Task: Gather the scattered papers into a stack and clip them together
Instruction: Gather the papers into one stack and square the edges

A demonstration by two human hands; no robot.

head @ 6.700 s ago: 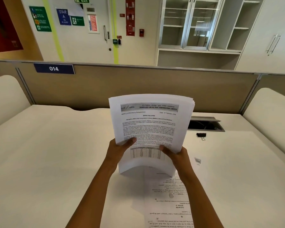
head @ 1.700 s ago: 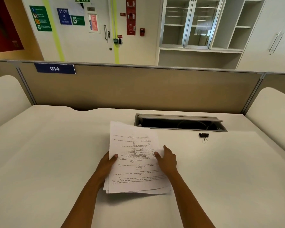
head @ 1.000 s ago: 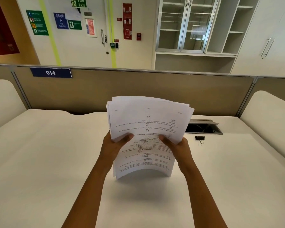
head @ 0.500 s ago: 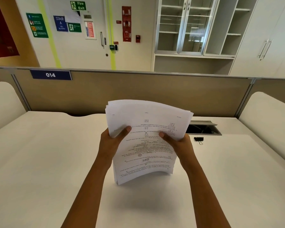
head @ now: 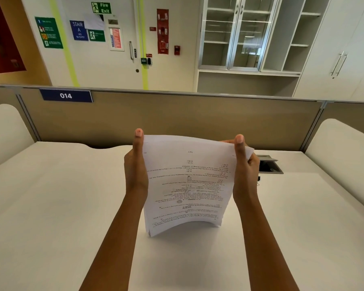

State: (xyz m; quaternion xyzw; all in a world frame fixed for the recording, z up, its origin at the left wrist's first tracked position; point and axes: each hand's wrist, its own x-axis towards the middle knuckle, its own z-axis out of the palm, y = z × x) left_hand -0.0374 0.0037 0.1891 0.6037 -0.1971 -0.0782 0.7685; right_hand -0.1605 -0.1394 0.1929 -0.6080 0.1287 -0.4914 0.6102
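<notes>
Both hands, left hand (head: 135, 166) and right hand (head: 245, 171), clamped the side edges of the paper stack (head: 188, 183), held upright with its lower edge on or just above the worktop (head: 51, 206). Uneven squeezing could bow the sheets and fan them. At about two o'clock, the binder clip (head: 259, 178) waited, mostly hidden.
</notes>
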